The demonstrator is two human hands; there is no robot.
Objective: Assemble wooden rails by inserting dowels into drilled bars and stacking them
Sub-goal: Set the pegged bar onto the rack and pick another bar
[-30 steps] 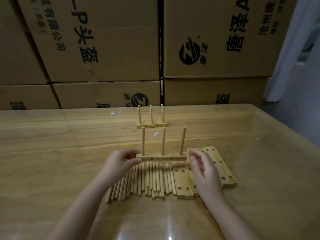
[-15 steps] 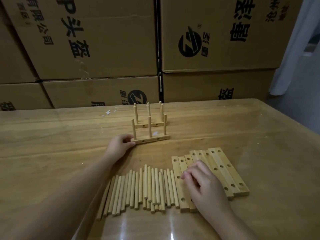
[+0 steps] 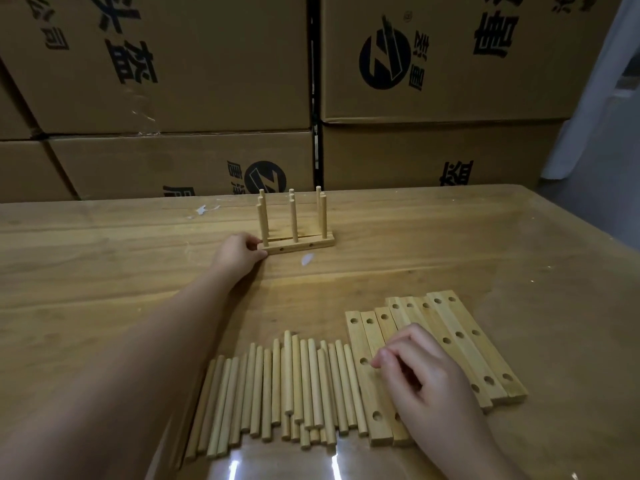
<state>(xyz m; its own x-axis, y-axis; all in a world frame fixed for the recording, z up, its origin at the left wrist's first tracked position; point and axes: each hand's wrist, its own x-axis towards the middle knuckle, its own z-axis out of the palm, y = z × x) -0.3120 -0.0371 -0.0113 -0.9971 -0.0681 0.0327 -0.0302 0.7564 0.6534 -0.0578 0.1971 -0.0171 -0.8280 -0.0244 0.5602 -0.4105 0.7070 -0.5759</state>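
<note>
cardboard boxes [image 3: 207,64] stacked behind the table [image 3: 450,244], off its far edge; not in play

drilled bars [image 3: 464,358] lie flat in a side-by-side row toward the near right corner; long axis runs near-to-far, far ends fanned slightly right; three holes each, facing up

loose dowels [image 3: 287,386] lie in a row just left of the bars, touching the leftmost one; same near-to-far axis; near ends ragged

front rail [image 3: 298,247] sits toward the far edge, about mid-width; bar runs left-right, three dowels upright in it; back rail [image 3: 318,194] stands directly behind, parallel, apparently touching; I read both as done and parked

my left hand [image 3: 237,254] is at the front rail's left end, arm stretched out across the table; my right hand [image 3: 426,372] is over the left part of the bar row, well apart from the rails

left fingers [image 3: 254,241] curl over the bar end with the thumb below, pinching it; right fingertips [image 3: 379,362] are curled down onto the bars by a middle hole; can't tell if they grip an edge or just rest

judgement: next bar is the right hand's job; it lies directly under those fingers, so lift along its length; dowels are just to their left; left hand has to let go and come back to the near edge first
</note>
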